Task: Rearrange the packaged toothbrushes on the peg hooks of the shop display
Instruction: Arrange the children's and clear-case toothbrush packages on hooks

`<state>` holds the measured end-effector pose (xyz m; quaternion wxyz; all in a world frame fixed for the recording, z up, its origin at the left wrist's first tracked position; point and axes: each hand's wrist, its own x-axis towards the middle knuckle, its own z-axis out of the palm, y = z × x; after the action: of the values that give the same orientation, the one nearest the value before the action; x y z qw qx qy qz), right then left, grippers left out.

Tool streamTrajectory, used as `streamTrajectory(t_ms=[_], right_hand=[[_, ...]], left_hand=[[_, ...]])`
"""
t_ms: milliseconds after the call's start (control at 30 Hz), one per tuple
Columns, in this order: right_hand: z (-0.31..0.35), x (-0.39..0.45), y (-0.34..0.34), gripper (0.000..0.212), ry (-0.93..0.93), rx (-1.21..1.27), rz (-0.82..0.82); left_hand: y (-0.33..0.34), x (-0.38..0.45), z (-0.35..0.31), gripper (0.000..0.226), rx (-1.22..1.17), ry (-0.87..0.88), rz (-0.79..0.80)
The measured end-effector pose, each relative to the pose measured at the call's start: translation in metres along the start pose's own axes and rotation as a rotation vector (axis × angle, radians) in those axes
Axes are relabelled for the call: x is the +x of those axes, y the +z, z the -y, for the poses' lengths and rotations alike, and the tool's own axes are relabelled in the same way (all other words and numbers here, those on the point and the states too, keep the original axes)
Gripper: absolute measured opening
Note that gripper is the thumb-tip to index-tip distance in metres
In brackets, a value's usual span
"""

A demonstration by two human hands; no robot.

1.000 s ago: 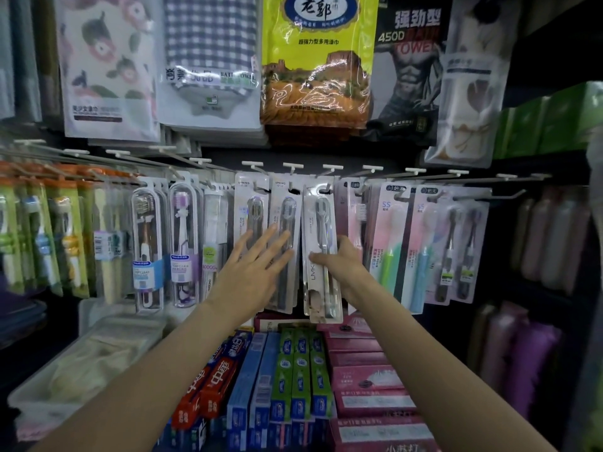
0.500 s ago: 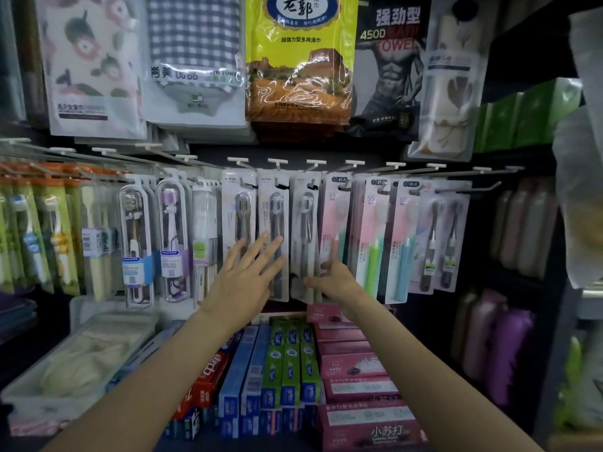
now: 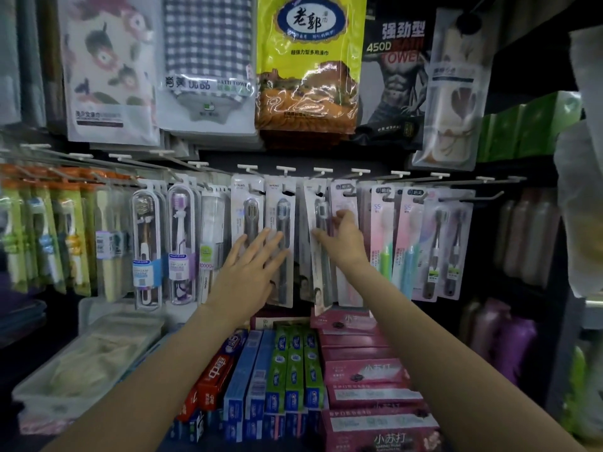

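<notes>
A row of packaged toothbrushes hangs from white peg hooks (image 3: pixel 285 171) across the display. My left hand (image 3: pixel 253 265) lies flat with straight fingers against two white packs of dark brushes (image 3: pixel 280 223). My right hand (image 3: pixel 342 243) has its fingers curled on the edge of a white pack with a dark brush (image 3: pixel 318 252), which hangs tilted. Behind that hand hangs a pale pink pack (image 3: pixel 346 194). Pink packs with green and blue brushes (image 3: pixel 404 243) hang further right.
Large towel packets (image 3: pixel 306 66) hang above the hooks. Toothpaste boxes (image 3: pixel 293 370) and pink boxes (image 3: pixel 368 376) are stacked below my arms. A pale tray (image 3: pixel 42 386) sits at the lower left. Green and orange packs (image 3: pixel 42 236) hang far left; bottles (image 3: pixel 509 334) stand at the right.
My right hand has risen from the bottom of the packs to their middle and taken the edge of the white pack, tilting it. My left hand stays flat on the packs.
</notes>
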<state>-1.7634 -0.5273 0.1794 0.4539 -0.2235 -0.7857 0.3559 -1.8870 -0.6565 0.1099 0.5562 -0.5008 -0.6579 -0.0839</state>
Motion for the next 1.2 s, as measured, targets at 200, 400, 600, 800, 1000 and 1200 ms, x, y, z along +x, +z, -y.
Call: streamTrajectory(t_ms=[200,400,600,800,1000,1200], right_hand=[[0.017,0.021,0.010,0.060,0.046,0.083,0.066],[0.024,0.028,0.020,0.044,0.074,0.166,0.038],[0.018,0.024,0.007,0.045,0.095,0.305,0.173],[0.015,0.020,-0.010,0.049,0.081,0.354,0.267],[0.016,0.019,-0.014,0.063,-0.053,0.106,0.205],[0.022,0.015,-0.013,0.067,-0.203,-0.031,0.056]], left_hand=[[-0.007,0.022,0.008,0.070,0.048,-0.006,-0.027],[-0.011,0.028,0.016,0.072,0.083,-0.010,-0.021],[-0.013,0.026,0.019,0.073,0.092,-0.030,0.013],[-0.009,0.032,0.013,0.073,0.068,-0.035,0.014],[-0.008,0.030,0.006,0.071,0.027,-0.029,0.036],[-0.014,0.033,0.006,0.073,0.004,-0.072,0.057]])
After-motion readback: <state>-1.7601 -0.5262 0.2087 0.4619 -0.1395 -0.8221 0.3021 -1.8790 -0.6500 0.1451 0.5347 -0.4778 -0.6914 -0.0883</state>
